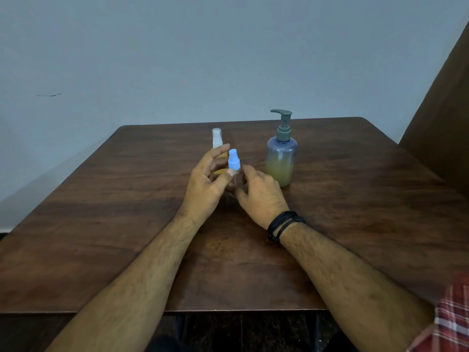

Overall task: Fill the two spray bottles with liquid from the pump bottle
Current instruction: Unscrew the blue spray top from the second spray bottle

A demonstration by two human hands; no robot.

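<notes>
Both hands are on the blue-topped spray bottle (234,165) mid-table: the right hand (258,195) curls round its clear body, the left hand (206,184) pinches under the cap. Twist carelessly and it could tip, it looks light and empty. The white-topped bottle (217,138) behind shows yellow liquid; the pump bottle (281,158) is about half full.

Both hands crowd the blue-capped spray bottle (234,163); the white-capped bottle (217,138) stands just behind, the pump bottle (281,158) near right. The bench (101,224) on both sides lies open.
</notes>
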